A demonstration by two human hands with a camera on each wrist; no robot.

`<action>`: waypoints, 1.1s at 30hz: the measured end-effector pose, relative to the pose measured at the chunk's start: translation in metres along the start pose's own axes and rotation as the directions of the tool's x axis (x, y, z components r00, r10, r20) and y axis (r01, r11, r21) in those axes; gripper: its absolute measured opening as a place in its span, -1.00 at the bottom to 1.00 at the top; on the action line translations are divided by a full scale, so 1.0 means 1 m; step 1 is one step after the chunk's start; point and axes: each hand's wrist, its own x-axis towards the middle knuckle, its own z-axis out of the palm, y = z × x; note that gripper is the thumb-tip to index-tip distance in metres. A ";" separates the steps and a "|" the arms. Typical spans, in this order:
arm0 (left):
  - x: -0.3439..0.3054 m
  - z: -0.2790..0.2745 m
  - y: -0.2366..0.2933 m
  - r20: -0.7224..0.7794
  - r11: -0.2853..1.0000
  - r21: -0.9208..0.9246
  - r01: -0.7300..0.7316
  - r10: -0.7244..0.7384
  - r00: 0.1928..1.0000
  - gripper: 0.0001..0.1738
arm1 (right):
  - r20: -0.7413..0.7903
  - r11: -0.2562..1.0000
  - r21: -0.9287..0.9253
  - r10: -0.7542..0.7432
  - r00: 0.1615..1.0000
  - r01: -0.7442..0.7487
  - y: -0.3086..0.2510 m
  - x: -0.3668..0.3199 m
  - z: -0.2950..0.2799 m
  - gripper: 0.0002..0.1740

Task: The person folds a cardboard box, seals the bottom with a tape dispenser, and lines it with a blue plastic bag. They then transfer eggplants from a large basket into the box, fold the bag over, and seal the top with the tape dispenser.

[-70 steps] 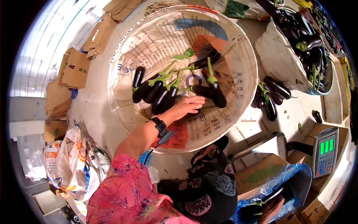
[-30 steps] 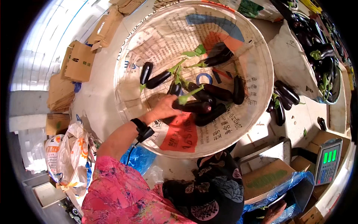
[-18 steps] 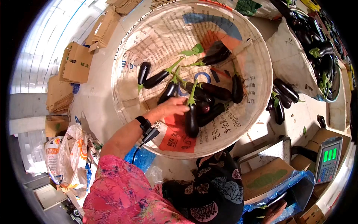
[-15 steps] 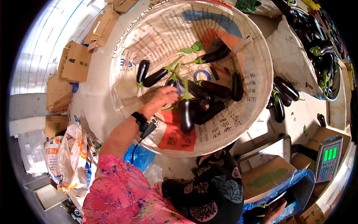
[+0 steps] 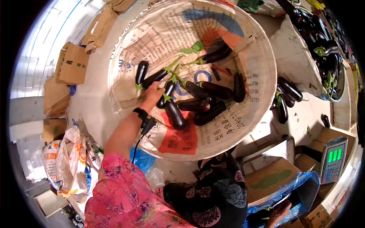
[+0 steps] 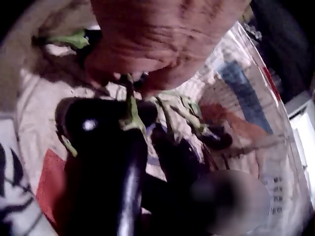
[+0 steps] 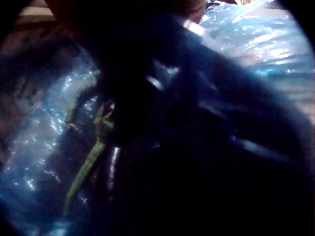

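In the head view my left hand (image 5: 153, 94) is inside the wide round tub, its fingers pinching the green stem of an eggplant (image 5: 175, 115). That eggplant slants down and right from the fingers, and in the left wrist view its stem (image 6: 130, 101) runs up into them. Several more dark eggplants (image 5: 217, 90) lie around it on the tub's printed sack lining (image 5: 163, 34). My right hand (image 5: 280, 216) is down in a box lined with blue plastic (image 5: 310, 186), close against a dark eggplant; its fingers are lost in shadow. A green stem (image 7: 84, 174) shows there in the right wrist view.
To the tub's right, several eggplants (image 5: 286, 93) lie on the floor below a full sack (image 5: 294, 57). A scale display (image 5: 334, 159) stands at the right. Flattened cardboard (image 5: 72, 62) and plastic bags (image 5: 68, 159) line the left side.
My left hand has moved left across the tub, swinging the eggplant from lying flat to hanging down and slanted. Its neighbours mostly stay put. My right hand stays in the lined box.
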 end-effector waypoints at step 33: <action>0.024 -0.014 0.058 -0.009 0.989 -0.128 -0.077 0.076 0.997 -0.35 | -0.051 0.995 0.099 0.003 0.999 0.002 0.029 0.000 0.021 -0.84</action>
